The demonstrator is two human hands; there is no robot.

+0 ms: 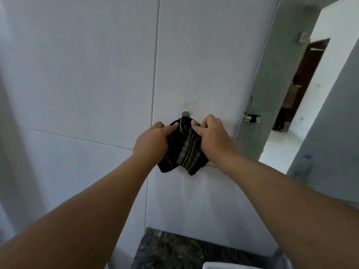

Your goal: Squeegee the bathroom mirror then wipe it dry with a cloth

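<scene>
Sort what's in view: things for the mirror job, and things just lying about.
For the job:
striped cloth, held by left hand and right hand
wall hook
mirror

Lying about:
granite countertop
mirror clip

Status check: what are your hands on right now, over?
Left hand and right hand both pinching the striped cloth at the wall hook. No squeegee in sight. Nothing in the way.

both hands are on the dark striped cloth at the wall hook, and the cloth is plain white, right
Not quite. In the head view the left hand and right hand do hold the cloth at the wall hook, but the cloth is dark with pale stripes, not plain white.
</scene>
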